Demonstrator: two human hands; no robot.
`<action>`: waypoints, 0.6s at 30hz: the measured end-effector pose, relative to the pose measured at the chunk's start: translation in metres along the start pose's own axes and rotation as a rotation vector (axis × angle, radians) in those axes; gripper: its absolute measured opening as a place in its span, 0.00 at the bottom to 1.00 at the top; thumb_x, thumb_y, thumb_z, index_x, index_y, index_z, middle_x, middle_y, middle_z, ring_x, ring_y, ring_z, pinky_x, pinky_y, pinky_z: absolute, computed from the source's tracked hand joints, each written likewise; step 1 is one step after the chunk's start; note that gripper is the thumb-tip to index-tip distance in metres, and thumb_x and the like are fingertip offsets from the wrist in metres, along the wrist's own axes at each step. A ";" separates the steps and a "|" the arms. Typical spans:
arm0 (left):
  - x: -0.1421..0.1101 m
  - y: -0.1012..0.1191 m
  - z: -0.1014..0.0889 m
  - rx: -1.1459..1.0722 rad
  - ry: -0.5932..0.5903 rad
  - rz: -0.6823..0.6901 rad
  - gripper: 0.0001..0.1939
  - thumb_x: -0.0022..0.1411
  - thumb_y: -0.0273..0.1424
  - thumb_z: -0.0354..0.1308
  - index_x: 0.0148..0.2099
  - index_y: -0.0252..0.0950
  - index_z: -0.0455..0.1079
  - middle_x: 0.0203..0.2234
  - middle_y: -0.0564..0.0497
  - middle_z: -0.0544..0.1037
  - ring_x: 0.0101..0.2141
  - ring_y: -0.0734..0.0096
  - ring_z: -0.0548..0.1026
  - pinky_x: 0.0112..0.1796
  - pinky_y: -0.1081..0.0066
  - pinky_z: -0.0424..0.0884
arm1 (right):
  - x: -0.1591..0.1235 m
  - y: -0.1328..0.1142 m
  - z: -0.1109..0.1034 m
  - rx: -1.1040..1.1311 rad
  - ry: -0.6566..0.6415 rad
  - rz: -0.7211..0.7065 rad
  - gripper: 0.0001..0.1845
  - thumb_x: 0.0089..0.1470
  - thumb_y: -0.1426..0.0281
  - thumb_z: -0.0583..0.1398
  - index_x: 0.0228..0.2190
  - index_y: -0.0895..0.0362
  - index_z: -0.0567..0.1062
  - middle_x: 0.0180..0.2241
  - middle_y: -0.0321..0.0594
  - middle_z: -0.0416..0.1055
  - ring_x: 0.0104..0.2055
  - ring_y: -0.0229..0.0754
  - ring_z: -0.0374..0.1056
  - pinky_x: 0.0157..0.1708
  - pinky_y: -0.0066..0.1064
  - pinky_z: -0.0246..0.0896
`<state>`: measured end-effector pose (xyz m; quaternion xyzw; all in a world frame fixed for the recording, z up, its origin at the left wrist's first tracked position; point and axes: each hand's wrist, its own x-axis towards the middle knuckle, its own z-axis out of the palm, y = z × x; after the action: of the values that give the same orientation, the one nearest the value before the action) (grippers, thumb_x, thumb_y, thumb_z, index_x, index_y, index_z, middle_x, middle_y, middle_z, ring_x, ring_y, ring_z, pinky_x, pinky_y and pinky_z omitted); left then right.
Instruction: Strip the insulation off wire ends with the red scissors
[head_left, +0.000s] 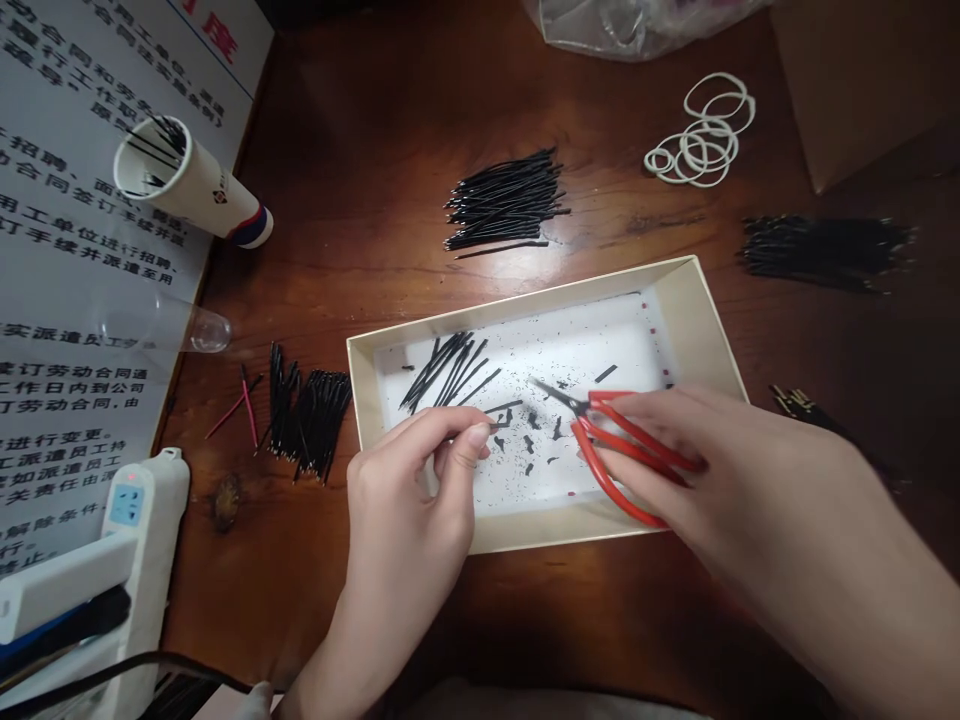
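Note:
My left hand (420, 500) is closed in a pinch over the front of a shallow cardboard box (712, 330). A thin wire, mostly hidden by the fingers, pokes out at its fingertips. To its right, my right hand (720, 470) grips a pair of red-handled scissors (637, 460), whose blades point left toward the pinched fingers and look slightly blurred. Short black wires (450, 370) lie in the box's left part. Small black scraps (529, 442) and specks are scattered over its white bottom, under the hands.
Bundles of black wires lie behind the box (506, 200), left of it (311, 420) and at right (825, 248). White rubber bands (705, 145) rest at the back right. Leftward are a tilted paper cup (202, 190) holding wires, a clear plastic cup (210, 330) and a power strip (150, 530).

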<state>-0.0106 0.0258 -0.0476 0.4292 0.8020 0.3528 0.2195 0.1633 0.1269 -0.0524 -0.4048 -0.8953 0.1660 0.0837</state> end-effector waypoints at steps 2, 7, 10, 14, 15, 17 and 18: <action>-0.001 0.001 -0.001 0.019 -0.001 0.058 0.08 0.64 0.23 0.57 0.33 0.37 0.74 0.25 0.57 0.79 0.25 0.76 0.75 0.28 0.78 0.68 | 0.002 -0.004 0.006 -0.025 -0.003 -0.052 0.11 0.59 0.70 0.60 0.43 0.61 0.77 0.35 0.44 0.78 0.28 0.46 0.75 0.24 0.33 0.66; -0.008 0.005 -0.005 0.079 -0.012 0.195 0.08 0.64 0.22 0.56 0.33 0.35 0.73 0.26 0.54 0.80 0.27 0.74 0.74 0.30 0.75 0.68 | 0.005 -0.015 0.005 0.143 0.143 -0.172 0.07 0.60 0.79 0.59 0.36 0.61 0.77 0.37 0.45 0.79 0.36 0.45 0.76 0.33 0.32 0.69; -0.011 0.007 -0.008 0.091 -0.042 0.261 0.07 0.63 0.20 0.57 0.33 0.35 0.74 0.25 0.53 0.79 0.28 0.72 0.74 0.31 0.73 0.68 | 0.004 -0.023 -0.003 0.383 0.102 -0.277 0.05 0.59 0.79 0.62 0.35 0.58 0.77 0.34 0.37 0.78 0.36 0.38 0.75 0.35 0.27 0.68; -0.015 0.010 -0.010 0.078 -0.057 0.303 0.07 0.62 0.20 0.59 0.34 0.34 0.75 0.26 0.53 0.80 0.29 0.70 0.75 0.32 0.72 0.68 | 0.001 -0.028 -0.010 0.421 0.016 -0.322 0.06 0.58 0.81 0.61 0.33 0.60 0.76 0.32 0.36 0.76 0.34 0.37 0.72 0.34 0.27 0.65; -0.017 0.010 -0.010 0.063 -0.054 0.308 0.06 0.62 0.21 0.59 0.34 0.35 0.75 0.25 0.53 0.80 0.29 0.70 0.75 0.33 0.71 0.68 | 0.000 -0.029 -0.011 0.424 0.005 -0.321 0.06 0.58 0.81 0.60 0.32 0.60 0.76 0.31 0.36 0.75 0.33 0.36 0.72 0.33 0.27 0.64; -0.020 0.011 -0.011 0.014 -0.014 0.288 0.04 0.62 0.23 0.61 0.35 0.36 0.75 0.27 0.54 0.80 0.31 0.70 0.75 0.36 0.70 0.68 | -0.001 -0.029 -0.013 0.471 -0.004 -0.303 0.06 0.58 0.80 0.60 0.31 0.59 0.75 0.29 0.34 0.73 0.30 0.34 0.69 0.32 0.27 0.62; -0.021 0.012 -0.011 -0.012 0.043 0.269 0.03 0.62 0.24 0.62 0.38 0.38 0.75 0.31 0.54 0.80 0.34 0.69 0.76 0.40 0.69 0.69 | -0.002 -0.029 -0.013 0.512 0.005 -0.271 0.07 0.58 0.80 0.60 0.31 0.59 0.74 0.28 0.32 0.73 0.29 0.32 0.67 0.32 0.26 0.61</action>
<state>0.0000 0.0087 -0.0306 0.5239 0.7395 0.3930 0.1555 0.1476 0.1106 -0.0294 -0.2477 -0.8700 0.3727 0.2069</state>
